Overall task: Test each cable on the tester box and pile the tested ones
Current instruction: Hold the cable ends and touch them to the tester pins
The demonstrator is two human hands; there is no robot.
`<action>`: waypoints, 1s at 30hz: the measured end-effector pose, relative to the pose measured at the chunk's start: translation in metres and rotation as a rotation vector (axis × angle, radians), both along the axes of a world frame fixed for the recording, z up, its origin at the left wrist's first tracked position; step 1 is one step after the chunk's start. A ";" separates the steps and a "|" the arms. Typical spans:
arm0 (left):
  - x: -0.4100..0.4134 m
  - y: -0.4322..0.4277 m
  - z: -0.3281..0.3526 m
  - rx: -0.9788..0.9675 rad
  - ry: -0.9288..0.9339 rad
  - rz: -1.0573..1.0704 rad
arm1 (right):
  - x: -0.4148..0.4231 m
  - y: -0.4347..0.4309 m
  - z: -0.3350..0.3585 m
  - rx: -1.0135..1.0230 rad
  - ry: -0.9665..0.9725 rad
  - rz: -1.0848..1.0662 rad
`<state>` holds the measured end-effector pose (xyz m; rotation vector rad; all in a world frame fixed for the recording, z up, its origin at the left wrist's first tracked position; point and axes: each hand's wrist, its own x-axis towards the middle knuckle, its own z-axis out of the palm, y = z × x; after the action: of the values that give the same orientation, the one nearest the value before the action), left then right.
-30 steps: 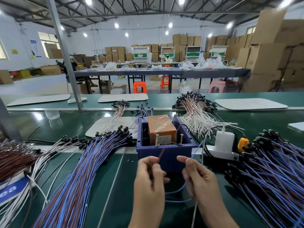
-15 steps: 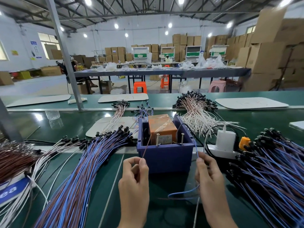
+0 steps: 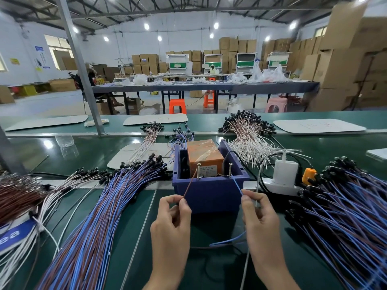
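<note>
The tester box (image 3: 209,197) is a blue plastic bin holding an orange unit (image 3: 204,155), with two upright screws (image 3: 198,170) at its near rim. My left hand (image 3: 172,225) pinches the brown wire (image 3: 190,186) of one cable, its tip against the left screw. My right hand (image 3: 259,220) pinches the blue wire (image 3: 236,185), its tip at the right screw. The cable's slack loops on the belt between my wrists. A fanned pile of blue-brown cables (image 3: 100,216) lies to the left, another pile (image 3: 345,216) to the right.
A white power strip with a charger (image 3: 284,172) and an orange plug sits right of the box. White-pink cables (image 3: 249,139) lie behind it, brown and white bundles (image 3: 18,197) far left. A steel post (image 3: 83,80) rises at back left.
Both hands have moved apart and lifted the wire ends from in front of the box up to the two screws.
</note>
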<state>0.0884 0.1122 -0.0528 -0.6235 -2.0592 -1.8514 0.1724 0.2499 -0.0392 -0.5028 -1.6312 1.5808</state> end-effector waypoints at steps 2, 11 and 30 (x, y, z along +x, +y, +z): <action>0.000 0.000 0.000 -0.003 -0.004 -0.004 | 0.000 0.000 0.000 0.003 -0.002 -0.001; 0.001 -0.001 0.000 0.002 -0.008 -0.016 | 0.001 0.002 -0.001 0.011 -0.006 -0.006; 0.002 0.000 0.001 0.003 0.001 -0.006 | -0.001 0.005 -0.003 0.004 0.007 0.029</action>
<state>0.0902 0.1118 -0.0518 -0.6307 -2.0557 -1.8570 0.1709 0.2548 -0.0424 -0.4733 -1.6430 1.5981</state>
